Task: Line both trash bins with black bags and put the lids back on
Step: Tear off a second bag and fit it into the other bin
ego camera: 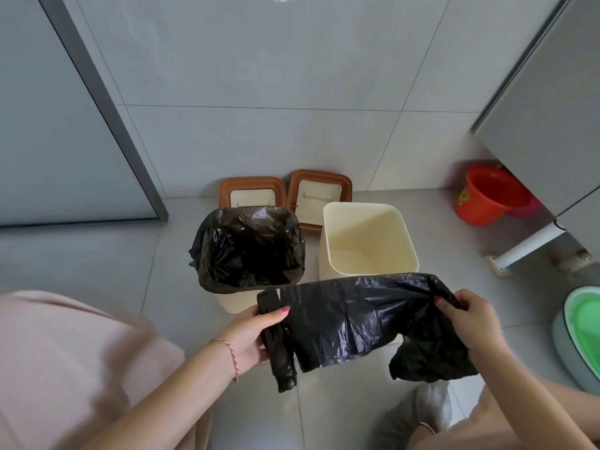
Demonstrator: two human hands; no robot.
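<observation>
The left hand (250,336) curls its fingers round one end of a black bag (354,323), the thumb lying across the top of the plastic, and a rolled, twisted tail of the bag hangs down below the palm. A thin red-and-white string bracelet (229,352) circles that wrist. The right hand (470,319) pinches the opposite end of the same bag between thumb and fingers, with crumpled plastic drooping beneath it. Between the two hands the bag is stretched out flat and wide, held above the grey tiled floor (97,261) just in front of the bins.

Beyond the bag stand two cream bins side by side. The left bin (233,305) already wears a black liner (250,248), folded over its rim. The right bin (367,241) is bare inside, its near edge hidden behind the stretched bag. Behind the bins, two brown-framed lids lean against the wall: the left lid (251,190) and the right lid (319,193), close together.

Off to the right, a red bucket (490,196) sits under a grey cabinet (552,108), and a green basin (584,329) lies at the picture's edge. A pink-clothed knee (65,352) fills the lower left.
</observation>
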